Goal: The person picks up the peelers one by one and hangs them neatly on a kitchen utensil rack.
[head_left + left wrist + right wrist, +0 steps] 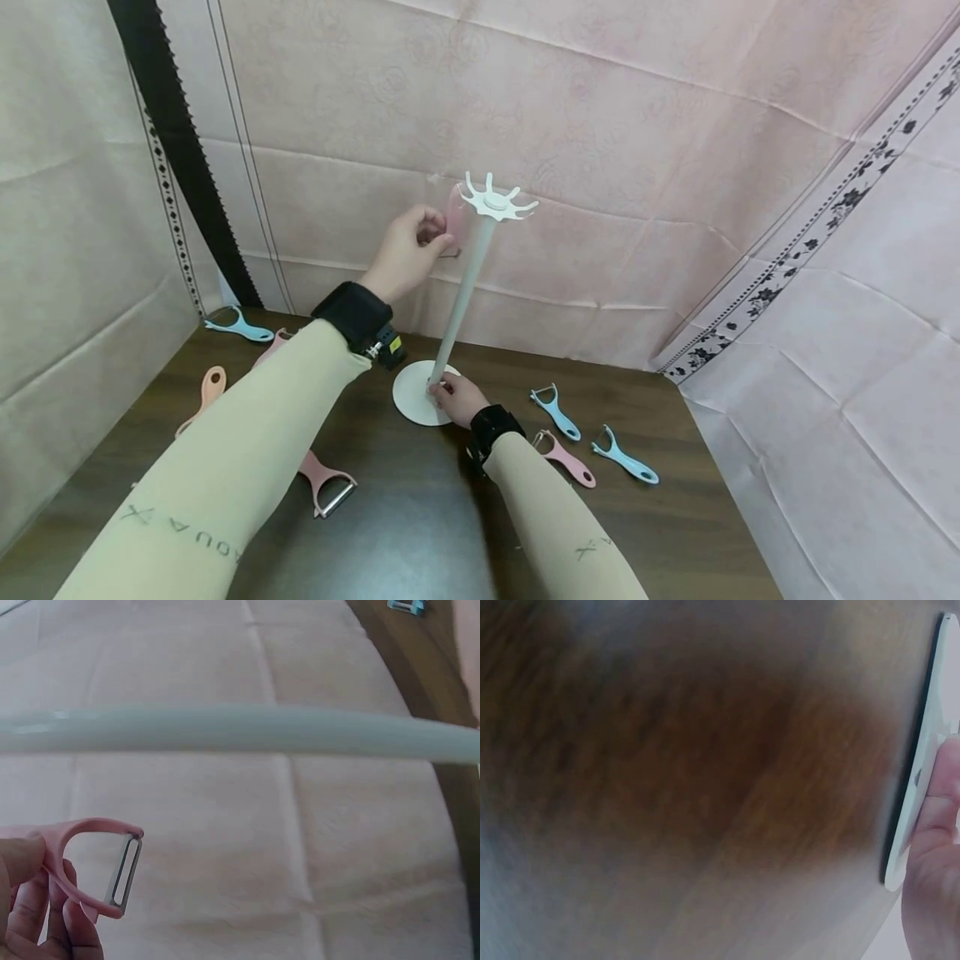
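We see a person's two hands at a white stand (468,285) on a brown wooden table (390,525). The left hand (405,254) is raised beside the stand's ring of hooks (495,202), with thumb and fingers clamped on a pink peeler (454,218). The peeler's handle points up from the fingertips toward the leftmost hooks; we cannot tell whether it hangs on one. In the left wrist view, the thumb lies on one side of its neck and the fingers on the other, while its metal blade (118,904) extends beyond them, apart from the pole. The right hand (465,402) is low down, its fingers curled on the foot of the pole, just above the round base (408,398). To the right of that hand lie two blue peelers (557,414) and another pink one (572,462); more peelers (318,473) lie around the left sleeve (232,450).
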A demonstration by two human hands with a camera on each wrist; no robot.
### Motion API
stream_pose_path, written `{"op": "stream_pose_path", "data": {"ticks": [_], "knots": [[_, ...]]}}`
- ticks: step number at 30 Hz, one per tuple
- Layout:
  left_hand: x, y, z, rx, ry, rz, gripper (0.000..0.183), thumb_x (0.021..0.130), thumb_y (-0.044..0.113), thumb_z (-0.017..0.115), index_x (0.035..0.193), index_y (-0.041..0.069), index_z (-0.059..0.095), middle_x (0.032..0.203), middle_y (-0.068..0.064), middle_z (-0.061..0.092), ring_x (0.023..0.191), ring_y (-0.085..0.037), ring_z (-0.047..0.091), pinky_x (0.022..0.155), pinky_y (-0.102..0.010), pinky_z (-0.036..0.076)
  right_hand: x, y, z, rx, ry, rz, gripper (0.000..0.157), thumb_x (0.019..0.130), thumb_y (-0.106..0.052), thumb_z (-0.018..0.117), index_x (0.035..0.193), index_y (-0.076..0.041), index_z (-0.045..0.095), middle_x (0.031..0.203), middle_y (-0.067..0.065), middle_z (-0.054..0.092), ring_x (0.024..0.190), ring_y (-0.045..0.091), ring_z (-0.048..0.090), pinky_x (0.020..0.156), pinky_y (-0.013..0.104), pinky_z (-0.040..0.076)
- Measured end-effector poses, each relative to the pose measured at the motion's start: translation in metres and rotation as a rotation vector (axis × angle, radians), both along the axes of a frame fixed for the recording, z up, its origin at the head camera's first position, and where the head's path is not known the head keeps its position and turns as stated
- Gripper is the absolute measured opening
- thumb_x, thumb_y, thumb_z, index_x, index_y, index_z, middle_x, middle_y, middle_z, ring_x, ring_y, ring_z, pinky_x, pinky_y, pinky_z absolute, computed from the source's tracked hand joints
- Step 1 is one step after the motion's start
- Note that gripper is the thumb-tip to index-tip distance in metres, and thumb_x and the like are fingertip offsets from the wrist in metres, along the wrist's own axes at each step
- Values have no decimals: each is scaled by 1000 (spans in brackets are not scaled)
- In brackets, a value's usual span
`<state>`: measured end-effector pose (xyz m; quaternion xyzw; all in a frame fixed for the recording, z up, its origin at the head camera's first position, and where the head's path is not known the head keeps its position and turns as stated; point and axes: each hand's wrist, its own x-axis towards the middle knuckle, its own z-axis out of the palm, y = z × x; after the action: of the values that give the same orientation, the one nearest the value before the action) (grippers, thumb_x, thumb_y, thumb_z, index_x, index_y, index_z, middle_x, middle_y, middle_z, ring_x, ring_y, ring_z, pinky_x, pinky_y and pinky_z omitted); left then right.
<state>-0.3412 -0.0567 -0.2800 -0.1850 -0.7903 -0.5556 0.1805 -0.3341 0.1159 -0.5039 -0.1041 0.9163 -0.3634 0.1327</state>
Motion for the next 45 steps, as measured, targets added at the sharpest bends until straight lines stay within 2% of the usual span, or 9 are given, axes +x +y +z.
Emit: {"op": "stream_pose_path", "data": {"ticks": [7, 18, 30, 38, 45], "knots": [[1, 13, 20, 66, 40, -16, 22, 95, 13, 63, 112, 2, 55, 100, -9, 66, 88, -18, 55, 77, -29, 43, 0, -1, 1, -12, -8, -3, 30, 101, -35, 51, 122, -18, 63, 87, 0, 61, 82, 16, 55, 75, 33, 43], [3, 22, 29, 91, 107, -50, 18, 93, 8, 63, 110, 2, 57, 100, -8, 66, 87, -16, 58, 78, -28, 44, -2, 1, -1, -8, -9, -3, 31, 101, -34, 52, 123, -17, 62, 87, 0, 62, 81, 16, 56, 76, 34, 45], [8, 22, 22, 36, 72, -55, 18, 95, 10, 61, 112, 5, 58, 103, -6, 64, 90, -16, 59, 80, -29, 44, -1, 2, -2, -3, -5, -2, 31, 101, -35, 51, 123, -17, 62, 85, -1, 61, 80, 16, 55, 73, 32, 44], [9, 20, 16, 18, 97, -64, 18, 95, 6, 60, 113, 2, 60, 103, -7, 65, 93, -16, 60, 84, -31, 45, 2, 2, 2, -4, -13, -8, 29, 101, -35, 51, 120, -17, 62, 88, 0, 61, 83, 17, 55, 75, 33, 43], [13, 13, 7, -35, 84, -41, 22, 96, 14, 61, 117, 5, 60, 105, -5, 65, 97, -16, 59, 91, -34, 43, 3, 1, 3, -2, 1, 11, 28, 102, -33, 50, 120, -16, 63, 88, 1, 61, 82, 17, 55, 74, 33, 43]]}}
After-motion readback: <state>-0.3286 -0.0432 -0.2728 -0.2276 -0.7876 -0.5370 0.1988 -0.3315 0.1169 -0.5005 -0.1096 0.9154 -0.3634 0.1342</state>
